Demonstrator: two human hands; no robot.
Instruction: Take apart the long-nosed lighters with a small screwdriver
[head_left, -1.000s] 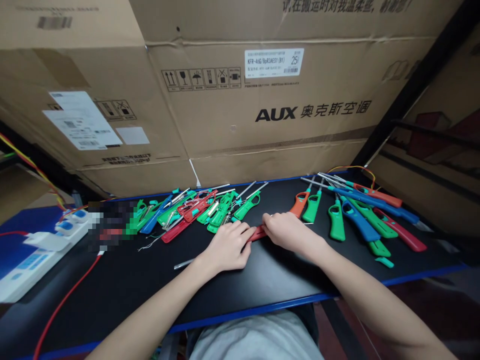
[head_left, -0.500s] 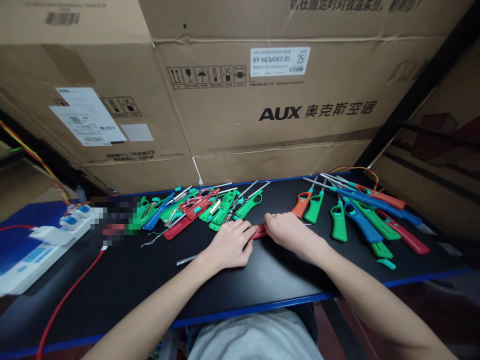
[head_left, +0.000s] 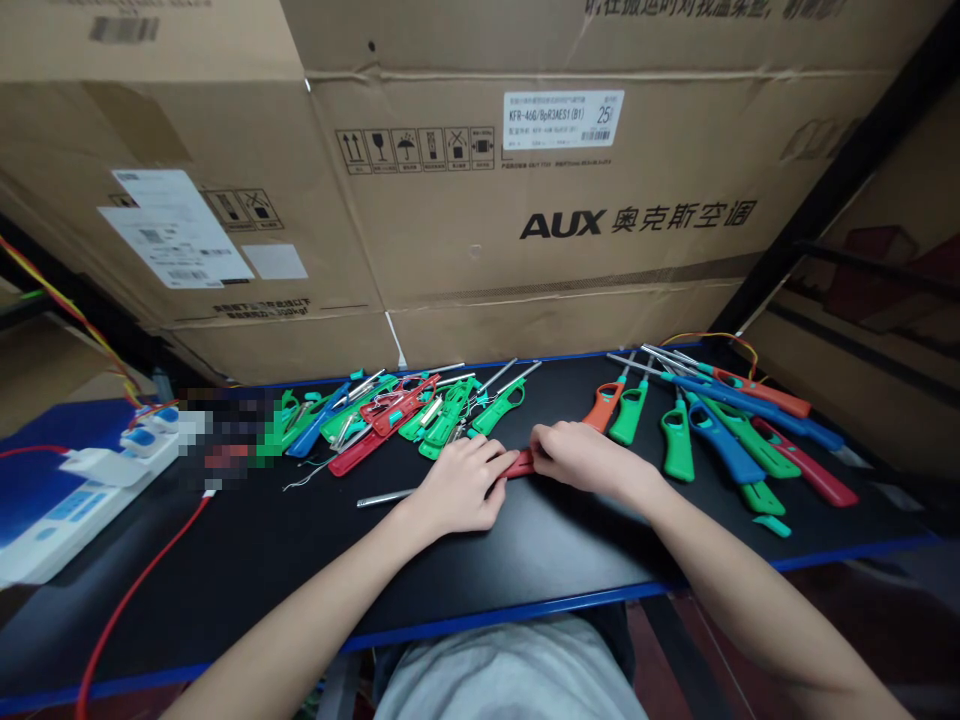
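Observation:
Both my hands press on one red long-nosed lighter (head_left: 519, 464) lying flat on the black table (head_left: 262, 560). My left hand (head_left: 457, 487) covers its front part, fingers curled over it. My right hand (head_left: 581, 458) is closed on its handle end. The lighter's thin metal tube (head_left: 384, 497) sticks out to the left from under my left hand. Only a short red stretch shows between the hands.
A heap of open green, red and blue lighter shells (head_left: 390, 415) lies behind my left hand. Assembled lighters (head_left: 720, 430) lie in a row at the right. A white power strip (head_left: 67, 490) with a red cable (head_left: 135, 590) sits at the left. Cardboard boxes (head_left: 555, 200) wall off the back.
The hands stay on the red lighter and have barely shifted. The metal tube at the left now lies a little further right and flatter.

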